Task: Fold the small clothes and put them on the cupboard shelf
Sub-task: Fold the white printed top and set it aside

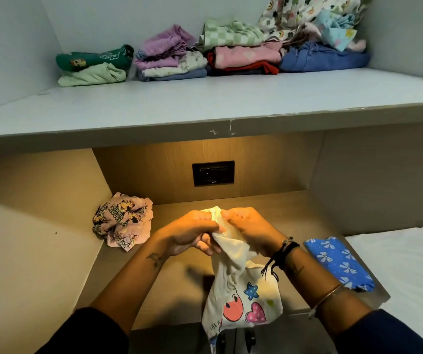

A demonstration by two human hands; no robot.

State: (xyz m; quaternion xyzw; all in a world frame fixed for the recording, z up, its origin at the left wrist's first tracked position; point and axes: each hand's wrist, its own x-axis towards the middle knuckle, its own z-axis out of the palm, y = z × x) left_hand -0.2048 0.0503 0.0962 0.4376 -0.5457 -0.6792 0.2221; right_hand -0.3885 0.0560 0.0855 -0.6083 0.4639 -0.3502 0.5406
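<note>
Both my hands hold one small cream shirt [241,300] printed with a star, a heart and a round face. It hangs down from my grip over the lit counter [177,284]. My left hand [192,233] and my right hand [248,228] pinch its top edge side by side. A crumpled pink cartoon-print garment [122,221] lies on the counter to the left. A blue piece with white bows [339,263] lies flat on the right. Above, the grey cupboard shelf [205,100] carries several folded stacks [230,51] along its back.
A black wall socket [213,173] sits in the wooden back panel under the shelf. A heap of unfolded printed clothes [315,14] tops the shelf's right corner. A white bed sheet [409,277] borders the counter on the right. Cupboard side walls close in on both sides.
</note>
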